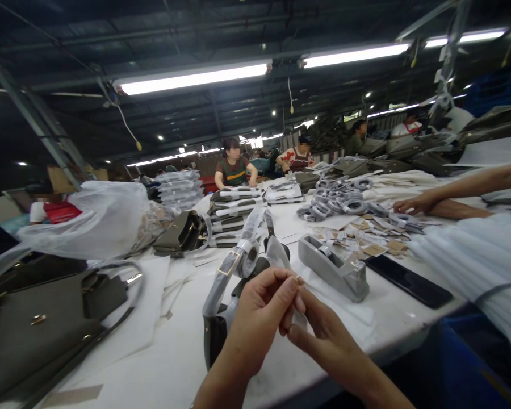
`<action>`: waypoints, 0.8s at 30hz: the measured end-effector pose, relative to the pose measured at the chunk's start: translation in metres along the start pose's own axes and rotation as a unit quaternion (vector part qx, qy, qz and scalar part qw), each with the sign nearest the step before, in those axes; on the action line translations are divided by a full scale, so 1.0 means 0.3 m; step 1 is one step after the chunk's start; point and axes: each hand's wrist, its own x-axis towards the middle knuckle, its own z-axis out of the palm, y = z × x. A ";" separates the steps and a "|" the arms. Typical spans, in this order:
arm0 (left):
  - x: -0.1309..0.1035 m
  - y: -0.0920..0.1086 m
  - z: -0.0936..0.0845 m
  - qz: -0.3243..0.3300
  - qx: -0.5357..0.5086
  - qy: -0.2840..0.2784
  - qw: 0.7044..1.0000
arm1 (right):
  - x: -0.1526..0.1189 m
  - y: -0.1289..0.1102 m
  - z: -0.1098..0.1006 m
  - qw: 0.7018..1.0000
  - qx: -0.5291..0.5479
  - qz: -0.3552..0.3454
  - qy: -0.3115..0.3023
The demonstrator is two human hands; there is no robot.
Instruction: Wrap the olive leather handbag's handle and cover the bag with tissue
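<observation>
A grey tape dispenser (333,268) stands on the white surface (153,363), a black phone (409,281) just beside it, paper tags (366,236) behind.

Bare hands (281,318), forearms unsleeved, no gloves

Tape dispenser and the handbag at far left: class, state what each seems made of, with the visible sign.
Tape dispenser: probably moulded plastic; uniform grey, matte, rounded edges. Handbag: leather or imitation, which is unclear; smooth olive-grey surface, soft sheen, shiny metal clasp.
</observation>
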 end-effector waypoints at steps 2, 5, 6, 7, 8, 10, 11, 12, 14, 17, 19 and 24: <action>-0.020 0.026 -0.017 0.007 0.010 0.010 1.000 | 0.005 -0.013 0.026 0.998 0.033 0.016 -0.044; -0.060 0.058 -0.055 0.020 0.035 0.034 0.999 | -0.002 0.002 0.040 0.989 0.117 0.065 -0.066; -0.074 0.066 -0.069 0.025 0.046 0.044 0.998 | -0.006 0.010 0.041 0.986 0.138 0.080 -0.058; -0.089 0.073 -0.082 0.030 0.056 0.053 0.997 | -0.009 0.016 0.043 0.983 0.147 0.096 -0.048; -0.102 0.080 -0.095 0.035 0.067 0.060 0.995 | -0.011 0.019 0.045 0.982 0.146 0.112 -0.039; -0.126 0.094 -0.123 0.042 0.094 0.070 0.992 | -0.006 0.014 0.053 0.982 0.124 0.139 -0.029; -0.136 0.102 -0.140 0.044 0.113 0.076 0.990 | 0.001 0.008 0.060 0.983 0.109 0.148 -0.028; -0.143 0.110 -0.160 0.048 0.136 0.088 0.986 | 0.011 0.002 0.068 0.984 0.092 0.153 -0.026; -0.150 0.122 -0.216 0.064 0.179 0.131 0.973 | 0.038 -0.003 0.086 0.987 0.048 0.149 -0.023; -0.145 0.121 -0.332 0.090 0.223 0.222 0.945 | 0.083 0.020 0.116 0.990 -0.012 0.141 -0.022; -0.132 0.106 -0.413 0.076 0.255 0.251 0.931 | 0.113 0.046 0.138 0.990 -0.034 0.138 -0.024; -0.077 0.070 -0.514 -0.008 0.311 0.147 0.939 | 0.193 0.084 0.213 0.991 -0.006 0.129 -0.040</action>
